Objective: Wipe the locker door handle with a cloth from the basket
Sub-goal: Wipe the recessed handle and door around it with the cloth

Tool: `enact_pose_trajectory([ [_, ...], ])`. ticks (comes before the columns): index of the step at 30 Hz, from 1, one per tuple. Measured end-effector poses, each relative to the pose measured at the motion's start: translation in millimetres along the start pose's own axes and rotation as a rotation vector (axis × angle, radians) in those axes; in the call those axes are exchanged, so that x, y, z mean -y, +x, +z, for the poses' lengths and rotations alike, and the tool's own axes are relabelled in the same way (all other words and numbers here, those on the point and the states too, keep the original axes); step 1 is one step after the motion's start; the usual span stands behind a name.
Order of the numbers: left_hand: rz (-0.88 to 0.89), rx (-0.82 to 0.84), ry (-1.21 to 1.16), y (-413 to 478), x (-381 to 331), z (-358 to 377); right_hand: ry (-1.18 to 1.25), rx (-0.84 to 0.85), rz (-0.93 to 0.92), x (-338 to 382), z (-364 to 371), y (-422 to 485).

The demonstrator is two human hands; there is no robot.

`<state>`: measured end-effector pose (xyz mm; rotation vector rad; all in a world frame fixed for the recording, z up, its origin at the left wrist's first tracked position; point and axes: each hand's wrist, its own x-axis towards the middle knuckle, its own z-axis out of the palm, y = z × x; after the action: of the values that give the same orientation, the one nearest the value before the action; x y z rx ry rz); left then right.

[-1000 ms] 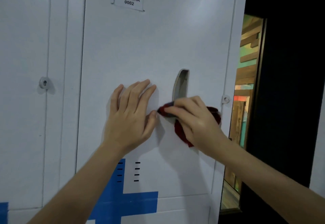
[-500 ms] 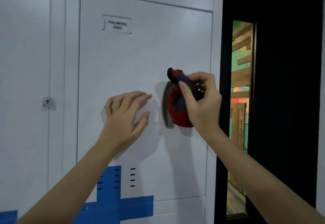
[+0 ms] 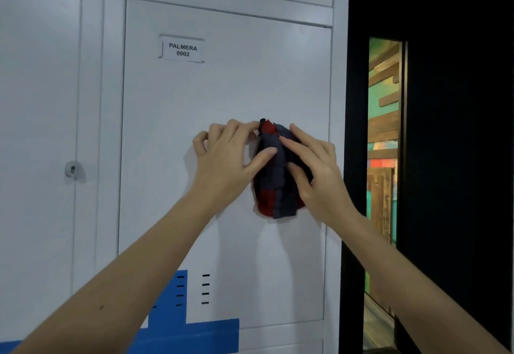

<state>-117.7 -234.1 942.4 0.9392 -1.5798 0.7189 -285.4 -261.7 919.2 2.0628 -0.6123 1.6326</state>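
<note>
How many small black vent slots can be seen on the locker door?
8. Four sit stacked on the white part below the hands. Four more sit left of them, on the blue stripe. The left arm may hide others.

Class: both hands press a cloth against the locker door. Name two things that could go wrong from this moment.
1. The folded red and navy cloth hides the handle, so parts might go unwiped.
2. The left hand and right hand grip it only with fingertips; it could slip and drop down the white metal locker door.

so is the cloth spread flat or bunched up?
Bunched. The cloth is a folded red and navy wad pressed against the locker door by both hands.
</note>
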Motion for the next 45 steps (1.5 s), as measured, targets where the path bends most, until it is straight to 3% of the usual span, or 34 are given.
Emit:
enact_pose_trajectory([
  [7, -0.13, 0.121, -0.553, 1, -22, -4, 0.014, -0.104, -0.085, -6, -6, 1],
  [9, -0.113, 0.111, -0.619, -2, -21, -9, 0.004, -0.144, -0.108, -8, -5, 1],
  [14, -0.064, -0.048, -0.347, 6, -4, -9, -0.012, -0.185, -0.106, -11, -1, 9],
  [18, 0.129, -0.223, 0.093, 15, -5, 0, -0.003, -0.177, -0.097, -15, -7, 11],
  [22, 0.167, -0.09, 0.02, 6, -20, 13, 0.032, -0.174, -0.078, -18, -10, 7],
  [26, 0.223, 0.012, 0.246, -12, -14, 30, -0.167, -0.16, -0.091, -23, -1, -3],
  [34, 0.453, -0.101, 0.328, -23, 5, 21, -0.502, -0.156, -0.161, -33, 13, -12],
  [37, 0.437, -0.134, 0.361, -5, 3, 22, -0.642, -0.201, -0.165, -32, 17, -14],
  [45, 0.506, -0.051, 0.329, -42, 11, 21, -0.563, -0.204, -0.126, -30, 25, -16],
])
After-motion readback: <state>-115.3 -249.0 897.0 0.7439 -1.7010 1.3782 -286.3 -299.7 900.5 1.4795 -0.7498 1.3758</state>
